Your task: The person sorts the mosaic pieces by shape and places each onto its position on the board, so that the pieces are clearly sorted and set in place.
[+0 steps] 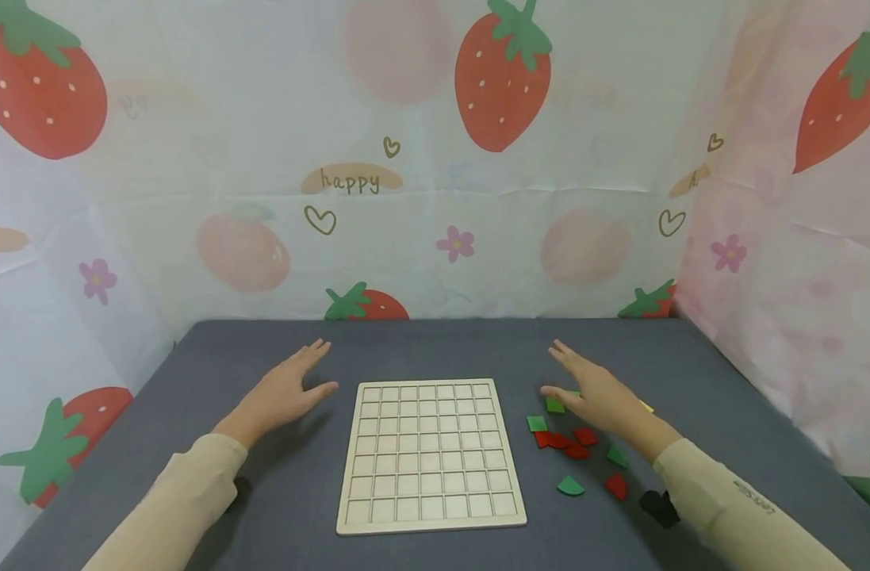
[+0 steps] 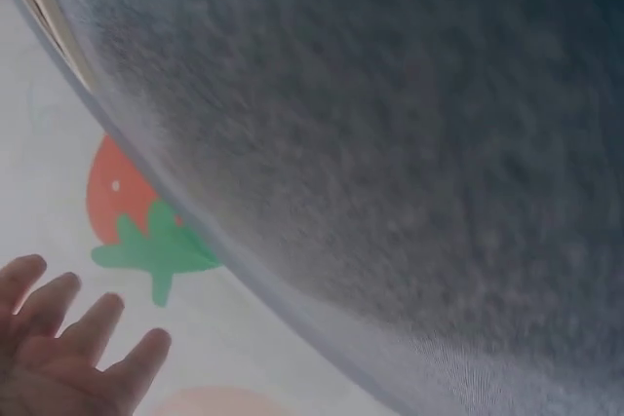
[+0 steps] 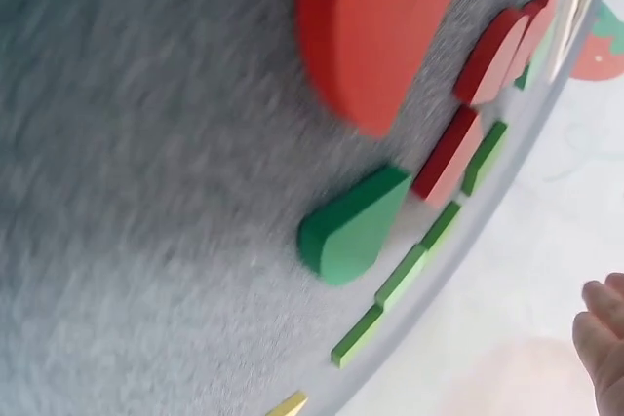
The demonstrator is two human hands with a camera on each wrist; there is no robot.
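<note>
Lowest at right, a dark thing (image 1: 659, 509) shows beside my right sleeve (image 1: 741, 503); I can't tell what it is, but a trailing cuff could knock the red wedge (image 1: 616, 486) near it. The pale grid board (image 1: 420, 442) lies flat at lower centre, between my forearms, its squares bare; a bumped edge could skew it. Just right of it, the red pieces (image 1: 557, 440) lie crowded, so a hasty pinch might catch two or scatter others. Farther up, my left hand (image 1: 281, 394) at centre left and my right hand (image 1: 602, 399) at centre right both have fingers extended, gripping nothing. My right hand partly hides the green pieces (image 1: 555, 406), so I could misjudge their edges.
</note>
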